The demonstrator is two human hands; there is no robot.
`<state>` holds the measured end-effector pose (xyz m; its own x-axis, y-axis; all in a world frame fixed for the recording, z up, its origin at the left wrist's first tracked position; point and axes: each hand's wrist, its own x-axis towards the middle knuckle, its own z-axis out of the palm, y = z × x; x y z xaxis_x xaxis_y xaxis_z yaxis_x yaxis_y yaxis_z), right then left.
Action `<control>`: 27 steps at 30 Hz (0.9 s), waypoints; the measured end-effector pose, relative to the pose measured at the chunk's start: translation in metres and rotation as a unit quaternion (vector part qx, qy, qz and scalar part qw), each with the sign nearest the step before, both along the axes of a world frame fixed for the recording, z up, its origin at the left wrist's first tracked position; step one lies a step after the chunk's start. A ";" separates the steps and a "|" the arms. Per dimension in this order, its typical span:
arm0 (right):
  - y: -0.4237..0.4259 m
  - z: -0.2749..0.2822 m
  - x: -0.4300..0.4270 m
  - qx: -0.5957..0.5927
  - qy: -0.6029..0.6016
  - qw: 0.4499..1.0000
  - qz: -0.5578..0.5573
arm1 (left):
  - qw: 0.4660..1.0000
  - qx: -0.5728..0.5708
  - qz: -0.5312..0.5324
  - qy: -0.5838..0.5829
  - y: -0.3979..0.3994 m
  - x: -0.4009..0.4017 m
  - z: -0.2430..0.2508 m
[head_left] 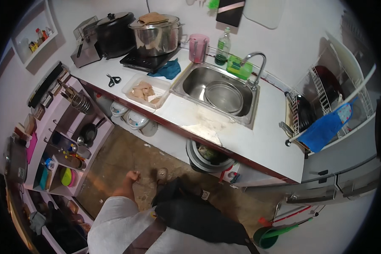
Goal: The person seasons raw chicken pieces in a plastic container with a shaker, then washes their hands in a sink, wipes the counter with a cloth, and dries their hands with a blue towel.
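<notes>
My left hand (133,176) hangs low over the brown floor, short of the counter, its fingers loosely curled; whether it holds anything is not clear. My right hand is out of view. On the white counter before me, a translucent plastic tray (129,85) holds several pieces of pale raw meat (143,91), which look like chicken. Scissors with dark handles (113,80) lie left of the tray, and a blue-green cloth (170,69) lies behind it. To its right is a stainless steel sink (194,78) with a round metal basin (224,95) inside.
A steel pot (155,36) stands on a black induction cooker (139,63), beside a black lidded pot (116,35). A dish rack (320,92) with a blue cloth (324,131) stands at right. Beneath the counter is a waste bin (193,155); open shelves (96,139) line the left.
</notes>
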<state>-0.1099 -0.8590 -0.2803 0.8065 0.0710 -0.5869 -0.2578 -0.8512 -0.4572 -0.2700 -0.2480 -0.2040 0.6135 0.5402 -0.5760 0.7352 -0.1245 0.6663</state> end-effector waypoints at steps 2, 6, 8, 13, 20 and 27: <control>0.031 -0.006 0.030 -0.018 -0.098 0.989 0.111 | 0.990 0.039 0.012 -0.136 0.030 0.026 -0.002; 0.166 0.075 0.079 0.211 -0.121 0.962 0.126 | 0.936 0.061 0.162 -0.305 0.091 0.123 0.050; 0.256 0.182 0.087 0.338 0.027 0.939 0.047 | 0.916 0.084 0.180 -0.348 0.131 0.148 0.081; 0.375 0.257 0.115 0.387 0.055 0.910 0.137 | 0.877 0.071 0.202 -0.430 0.209 0.182 0.158; 0.437 0.255 0.101 0.343 0.011 0.926 0.156 | 0.810 0.441 0.000 -0.386 0.301 0.237 0.247; 0.396 0.200 0.054 0.329 0.119 0.932 0.097 | 0.866 0.498 -0.004 -0.042 0.320 0.296 0.231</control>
<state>-0.0555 -0.4631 -0.0803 0.5933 0.6096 -0.5256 -0.2888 -0.4483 -0.8459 0.0259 0.0722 0.0268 0.6372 0.7389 0.2191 0.6856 -0.6733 0.2766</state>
